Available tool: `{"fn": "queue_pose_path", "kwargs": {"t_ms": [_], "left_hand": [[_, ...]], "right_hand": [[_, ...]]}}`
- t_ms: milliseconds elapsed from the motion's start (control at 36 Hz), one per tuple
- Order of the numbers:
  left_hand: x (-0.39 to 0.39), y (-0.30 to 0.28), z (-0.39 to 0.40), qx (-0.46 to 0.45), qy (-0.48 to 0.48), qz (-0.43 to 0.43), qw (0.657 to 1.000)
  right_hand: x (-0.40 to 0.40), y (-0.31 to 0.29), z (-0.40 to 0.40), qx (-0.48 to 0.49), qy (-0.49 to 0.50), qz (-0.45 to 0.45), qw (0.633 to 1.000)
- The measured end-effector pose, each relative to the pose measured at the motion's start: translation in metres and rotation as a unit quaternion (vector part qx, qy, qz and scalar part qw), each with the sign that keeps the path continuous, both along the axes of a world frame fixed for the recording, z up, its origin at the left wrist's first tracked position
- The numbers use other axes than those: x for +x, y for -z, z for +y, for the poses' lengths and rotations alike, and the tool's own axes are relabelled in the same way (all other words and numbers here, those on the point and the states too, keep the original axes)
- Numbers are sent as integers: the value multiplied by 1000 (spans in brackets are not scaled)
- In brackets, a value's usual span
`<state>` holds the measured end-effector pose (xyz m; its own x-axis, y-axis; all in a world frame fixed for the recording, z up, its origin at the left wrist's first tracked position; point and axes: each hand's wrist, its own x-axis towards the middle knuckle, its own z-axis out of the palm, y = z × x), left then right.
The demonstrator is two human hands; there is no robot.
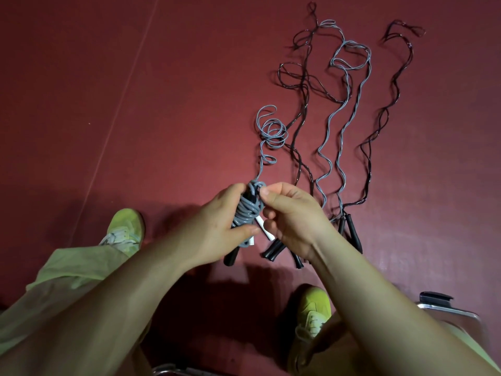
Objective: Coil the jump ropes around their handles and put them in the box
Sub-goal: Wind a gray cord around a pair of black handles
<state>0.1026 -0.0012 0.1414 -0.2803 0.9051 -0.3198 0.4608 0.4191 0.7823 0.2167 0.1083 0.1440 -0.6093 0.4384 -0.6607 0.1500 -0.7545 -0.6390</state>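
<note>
- Grey jump rope [248, 210] held between both hands above the red floor [135, 104]; its black handles bundled together, long axis running from upper-centre down and slightly left, white end caps [264, 229] pointing toward the person.
- Grey cord wound in several turns round the handle bundle; uncoiled tail [271, 131] leaves the top of the bundle and runs away from the person, lying in loose loops on the floor.
- Left hand [217, 223] wraps the bundle from the left, fingers curled round it, thumb across the lower coils.
- Right hand [290, 213] just right of the bundle, thumb and forefinger pinching the cord at the top of the coil.
- Hands close together, nearly touching, bundle between them.
- Other ropes lie stretched out on the floor right of the hands: black ropes [301, 109], another grey rope [341, 109], handles [349, 229] toward the person, cords running away.
- Yellow-green shoes [126, 229] and pale trousers [67, 280] below.
- Metal-edged object [444, 308] at lower right, partly cut off; cannot tell if it is the box.
</note>
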Motion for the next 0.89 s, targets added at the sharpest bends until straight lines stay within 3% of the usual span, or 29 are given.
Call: {"fn": "queue_pose_path", "kwargs": {"t_ms": [222,417,639,778,889], "left_hand": [[1,-3,1,12,-2,-57,998],[-1,-2,3,-12,-58,-168,984],[-4,-1,3,-11,-53,-283,958],[-4,-1,3,-16,-49,-327,944],[-2,-1,3,-26,-52,-341,938]], "right_hand": [[-1,-7,11,-53,-35,-1,998],[6,-4,18,12,-117,-33,992],[10,-6,21,-112,-148,42,982],[8,-9,18,-3,-131,10,991],[4,-7,13,75,-52,7,996]]}}
